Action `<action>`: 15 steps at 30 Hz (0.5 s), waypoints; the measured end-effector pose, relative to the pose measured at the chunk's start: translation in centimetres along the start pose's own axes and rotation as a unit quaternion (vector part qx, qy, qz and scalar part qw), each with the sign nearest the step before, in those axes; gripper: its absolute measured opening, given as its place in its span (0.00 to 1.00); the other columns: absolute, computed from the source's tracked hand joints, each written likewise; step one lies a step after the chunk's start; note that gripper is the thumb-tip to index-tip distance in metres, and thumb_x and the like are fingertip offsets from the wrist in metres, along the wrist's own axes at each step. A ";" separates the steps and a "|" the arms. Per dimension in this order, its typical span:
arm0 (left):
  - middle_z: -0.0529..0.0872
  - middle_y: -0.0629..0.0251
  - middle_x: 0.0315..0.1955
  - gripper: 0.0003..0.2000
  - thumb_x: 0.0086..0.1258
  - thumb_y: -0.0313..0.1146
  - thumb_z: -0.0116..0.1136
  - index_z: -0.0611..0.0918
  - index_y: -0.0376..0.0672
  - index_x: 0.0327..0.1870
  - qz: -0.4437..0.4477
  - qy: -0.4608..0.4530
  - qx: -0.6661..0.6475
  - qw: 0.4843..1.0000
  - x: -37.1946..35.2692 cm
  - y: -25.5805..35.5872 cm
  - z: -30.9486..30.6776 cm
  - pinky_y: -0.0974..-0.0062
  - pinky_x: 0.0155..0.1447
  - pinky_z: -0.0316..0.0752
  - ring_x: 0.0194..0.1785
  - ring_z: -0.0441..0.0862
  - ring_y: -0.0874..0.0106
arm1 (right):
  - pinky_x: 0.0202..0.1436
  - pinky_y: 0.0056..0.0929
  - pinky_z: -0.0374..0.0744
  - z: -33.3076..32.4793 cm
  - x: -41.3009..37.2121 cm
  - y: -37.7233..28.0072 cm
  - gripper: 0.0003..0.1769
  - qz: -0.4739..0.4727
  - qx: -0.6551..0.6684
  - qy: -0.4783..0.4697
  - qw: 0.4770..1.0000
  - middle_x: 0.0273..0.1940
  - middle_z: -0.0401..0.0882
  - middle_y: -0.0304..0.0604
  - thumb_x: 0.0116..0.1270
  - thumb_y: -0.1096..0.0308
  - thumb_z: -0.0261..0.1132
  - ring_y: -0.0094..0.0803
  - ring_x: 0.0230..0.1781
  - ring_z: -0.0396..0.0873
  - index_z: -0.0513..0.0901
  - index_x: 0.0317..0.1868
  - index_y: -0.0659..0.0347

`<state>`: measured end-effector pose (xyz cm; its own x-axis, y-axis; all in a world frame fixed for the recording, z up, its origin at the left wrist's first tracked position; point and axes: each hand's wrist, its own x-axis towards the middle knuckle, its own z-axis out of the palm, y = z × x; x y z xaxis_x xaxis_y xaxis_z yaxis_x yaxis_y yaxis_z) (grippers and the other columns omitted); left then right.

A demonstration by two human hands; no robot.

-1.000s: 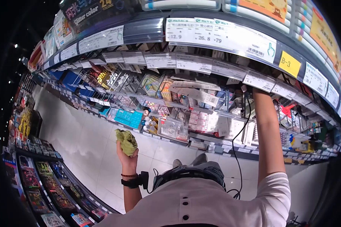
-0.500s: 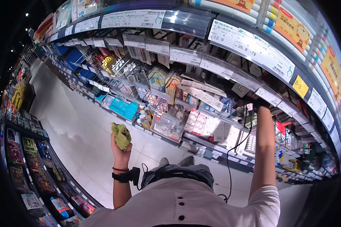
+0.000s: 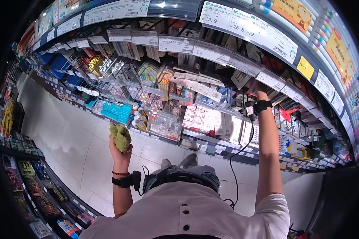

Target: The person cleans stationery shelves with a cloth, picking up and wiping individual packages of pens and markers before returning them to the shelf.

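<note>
A crumpled green cloth (image 3: 120, 136) is gripped in my left hand (image 3: 116, 154), held over the floor in front of the shelf. My right hand (image 3: 261, 88) reaches into the shelf beneath a row of price tags (image 3: 270, 81). Its fingers are hidden there, so what they touch does not show. A black wrist device (image 3: 262, 105) with a cable sits on my right wrist. Left of that arm lie white-and-red boxes (image 3: 195, 116) and packaged cards (image 3: 197, 88).
Blue boxes (image 3: 115, 111), small bottles (image 3: 139, 118) and a clear plastic bin (image 3: 163, 124) line the lower shelf. A black cable (image 3: 236, 175) hangs beside my right arm. Another display rack (image 3: 40, 191) stands at the left, across the tiled floor (image 3: 68, 147).
The view has shifted, so the shelf appears further left and higher. My right hand has drawn back a little, and its wrist device now shows. My left hand still holds the cloth.
</note>
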<state>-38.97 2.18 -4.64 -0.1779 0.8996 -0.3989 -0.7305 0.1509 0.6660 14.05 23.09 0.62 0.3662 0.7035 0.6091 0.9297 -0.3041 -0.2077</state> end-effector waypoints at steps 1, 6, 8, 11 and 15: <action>0.77 0.74 0.29 0.14 0.68 0.48 0.39 0.73 0.50 0.40 -0.004 -0.009 0.003 1.000 0.1 -0.1 -0.2 0.83 0.16 0.58 0.20 0.69 0.81 | 0.57 0.41 0.65 -0.1 -0.2 0.1 0.19 0.002 0.000 0.001 1.000 0.49 0.74 0.53 0.56 0.67 0.62 0.46 0.51 0.71 0.75 0.47 0.66; 0.77 0.75 0.29 0.13 0.67 0.48 0.41 0.73 0.51 0.39 -0.010 0.003 -0.001 1.000 0.8 -0.3 -0.7 0.83 0.18 0.57 0.21 0.69 0.82 | 0.57 0.40 0.65 -0.1 0.0 0.0 0.19 0.001 -0.003 0.004 1.000 0.49 0.74 0.53 0.56 0.67 0.62 0.45 0.51 0.71 0.75 0.47 0.66; 0.78 0.75 0.29 0.13 0.67 0.48 0.41 0.74 0.52 0.40 -0.009 0.002 -0.002 1.000 0.9 -0.3 -0.9 0.83 0.18 0.56 0.21 0.69 0.82 | 0.57 0.40 0.65 0.0 0.2 0.0 0.19 -0.001 -0.005 0.002 1.000 0.49 0.74 0.53 0.56 0.67 0.62 0.45 0.51 0.71 0.75 0.47 0.66; 0.78 0.74 0.30 0.13 0.67 0.47 0.41 0.74 0.51 0.40 -0.006 0.040 -0.026 0.999 0.1 -0.3 -0.5 0.83 0.18 0.56 0.21 0.69 0.81 | 0.58 0.40 0.65 0.3 0.6 -0.2 0.19 -0.004 -0.006 -0.001 1.000 0.49 0.74 0.53 0.56 0.67 0.62 0.45 0.51 0.71 0.75 0.47 0.66; 0.79 0.72 0.30 0.14 0.67 0.47 0.40 0.74 0.49 0.41 0.017 -0.011 -0.067 0.998 -0.6 -0.5 -2.8 0.82 0.17 0.56 0.20 0.69 0.81 | 0.58 0.40 0.65 0.7 1.4 0.3 0.19 -0.002 -0.012 0.001 1.000 0.49 0.74 0.53 0.56 0.67 0.62 0.45 0.51 0.71 0.74 0.47 0.66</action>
<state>-40.35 0.42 -6.50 -0.1902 0.9123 -0.3627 -0.8057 0.0661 0.5887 14.85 24.41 0.90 0.3627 0.7039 0.6107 0.9298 -0.3172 -0.1867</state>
